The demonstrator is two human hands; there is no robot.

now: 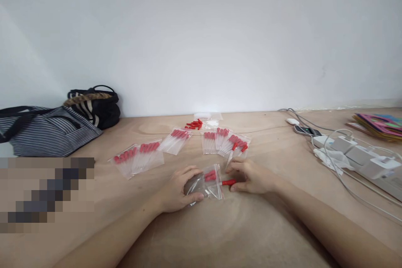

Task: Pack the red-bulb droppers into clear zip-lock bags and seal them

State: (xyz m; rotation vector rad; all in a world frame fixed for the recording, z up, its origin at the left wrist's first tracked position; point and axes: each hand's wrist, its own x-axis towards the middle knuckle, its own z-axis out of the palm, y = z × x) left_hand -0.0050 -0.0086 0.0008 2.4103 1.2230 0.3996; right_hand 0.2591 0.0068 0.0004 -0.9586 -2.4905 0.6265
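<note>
Right grip [248, 177] pinching a dropper [228, 182], red bulb leading, long axis level, aimed left at bag [207, 182] mouth; left grip [179, 190] clamping bag on counter [220, 234].

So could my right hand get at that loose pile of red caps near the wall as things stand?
Probably yes. The right hand holds a red-capped dropper at the bag, so it would have to let go and reach over the filled bags to the red caps.
</note>
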